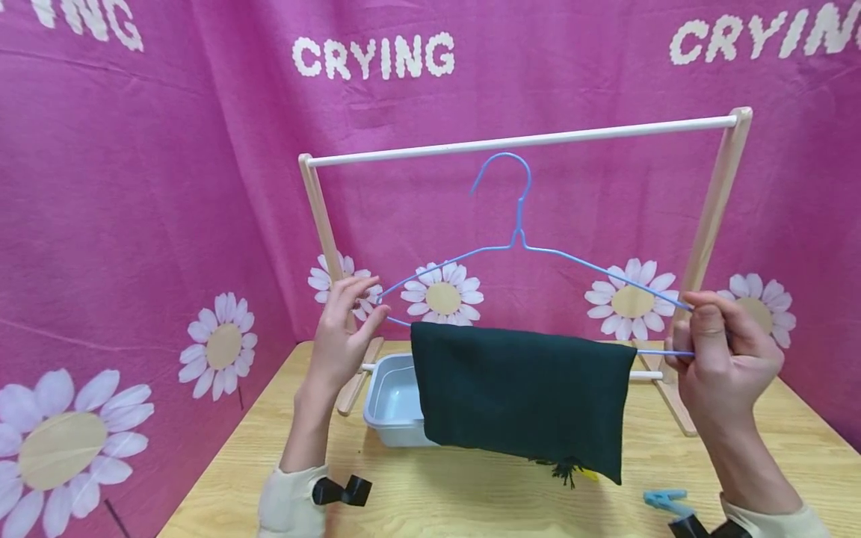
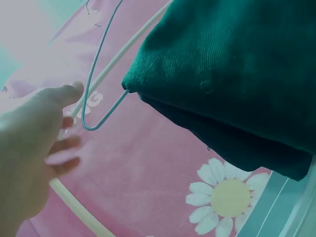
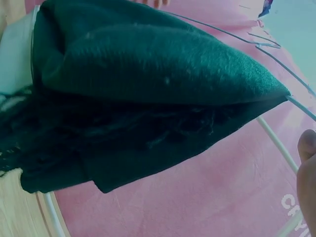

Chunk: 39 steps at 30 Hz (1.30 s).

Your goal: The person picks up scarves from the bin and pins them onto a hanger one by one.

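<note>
A blue wire clothes hanger (image 1: 518, 217) is held up in front of the rack, its hook just below the top rail. Over its lower bar a dark green fringed scarf (image 1: 521, 396) hangs folded, the fringe showing at the bottom edge. My right hand (image 1: 726, 351) grips the hanger's right corner, with the thumb on top of the curled fingers. At the opposite corner my left hand (image 1: 339, 329) has its fingers spread and loosely bent. In the left wrist view the thumb of that left hand (image 2: 29, 143) is right beside the bent wire and nothing is gripped.
Behind the hanger stands a wooden rack with a white top rail (image 1: 538, 140). A pale blue basin (image 1: 397, 400) sits on the wooden table (image 1: 269, 448), partly behind the scarf. A blue clothespin (image 1: 666, 499) lies at the front right. Something yellow (image 1: 590, 474) peeks out beneath the fringe.
</note>
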Tool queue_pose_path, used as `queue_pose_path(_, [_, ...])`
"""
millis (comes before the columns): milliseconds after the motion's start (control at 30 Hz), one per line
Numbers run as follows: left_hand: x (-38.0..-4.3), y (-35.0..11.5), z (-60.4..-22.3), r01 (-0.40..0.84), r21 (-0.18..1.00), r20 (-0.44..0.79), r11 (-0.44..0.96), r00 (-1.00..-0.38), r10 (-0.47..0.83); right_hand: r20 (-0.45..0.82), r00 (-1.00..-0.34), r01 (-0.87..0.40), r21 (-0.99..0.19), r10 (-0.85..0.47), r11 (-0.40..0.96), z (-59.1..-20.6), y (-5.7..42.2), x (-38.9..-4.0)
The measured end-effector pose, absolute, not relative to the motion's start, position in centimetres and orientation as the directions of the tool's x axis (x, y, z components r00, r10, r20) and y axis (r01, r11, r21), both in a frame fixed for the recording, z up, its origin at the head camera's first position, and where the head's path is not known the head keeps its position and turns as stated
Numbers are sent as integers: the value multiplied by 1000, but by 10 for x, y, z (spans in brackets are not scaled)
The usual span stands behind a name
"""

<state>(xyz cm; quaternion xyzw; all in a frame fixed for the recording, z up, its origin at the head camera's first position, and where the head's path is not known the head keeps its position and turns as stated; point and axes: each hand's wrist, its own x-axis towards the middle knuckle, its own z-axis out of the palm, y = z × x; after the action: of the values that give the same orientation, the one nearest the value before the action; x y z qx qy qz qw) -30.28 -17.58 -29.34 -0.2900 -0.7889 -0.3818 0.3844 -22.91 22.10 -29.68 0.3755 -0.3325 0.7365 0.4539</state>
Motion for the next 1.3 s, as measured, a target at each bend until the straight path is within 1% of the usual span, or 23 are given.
queue_pose_path(67, [-301, -176, -296, 698, 478, 752, 533, -639, 163, 857, -306, -917, -149, 414, -370, -296, 222, -229])
queue_pose_path(133, [-299, -174, -298, 649, 560, 680, 514, -715, 162, 860, -305, -915, -146, 409, -376, -296, 223, -230])
queue_pose_path(200, [-299, -171, -302, 623, 621, 639, 476, -753, 153, 862, -309, -911, -148, 401, -385, -297, 224, -231])
queue_pose_path(267, [-298, -169, -306, 623, 663, 629, 415, -764, 142, 865, -314, -905, -147, 392, -399, -298, 225, -232])
queue_pose_path(333, [-298, -166, -309, 636, 687, 635, 351, -761, 136, 867, -322, -900, -157, 380, -406, -301, 226, -234])
queue_pose_path(433, [-298, -165, -312, 667, 689, 663, 283, -738, 125, 871, -346, -896, -196, 349, -399, -305, 227, -237])
queue_pose_path(533, [-298, -164, -311, 701, 680, 701, 216, -708, 91, 875, -381, -887, -255, 299, -386, -308, 229, -241])
queue_pose_path(667, [-299, -164, -310, 730, 666, 735, 151, -677, 34, 882, -420, -858, -310, 213, -410, -310, 231, -245])
queue_pose_path(767, [-300, -164, -310, 748, 652, 755, 127, -656, -14, 886, -441, -835, -347, 142, -428, -312, 232, -246])
queue_pose_path(900, [-301, -164, -312, 763, 638, 770, 107, -637, -50, 882, -466, -825, -402, 74, -397, -315, 234, -247])
queue_pose_path(1033, [-300, -163, -313, 770, 631, 775, 92, -627, -74, 872, -486, -822, -434, 55, -369, -317, 235, -247])
queue_pose_path(1300, [-297, -162, -316, 813, 578, 816, 71, -573, -82, 853, -520, -815, -480, 46, -325, -321, 238, -245])
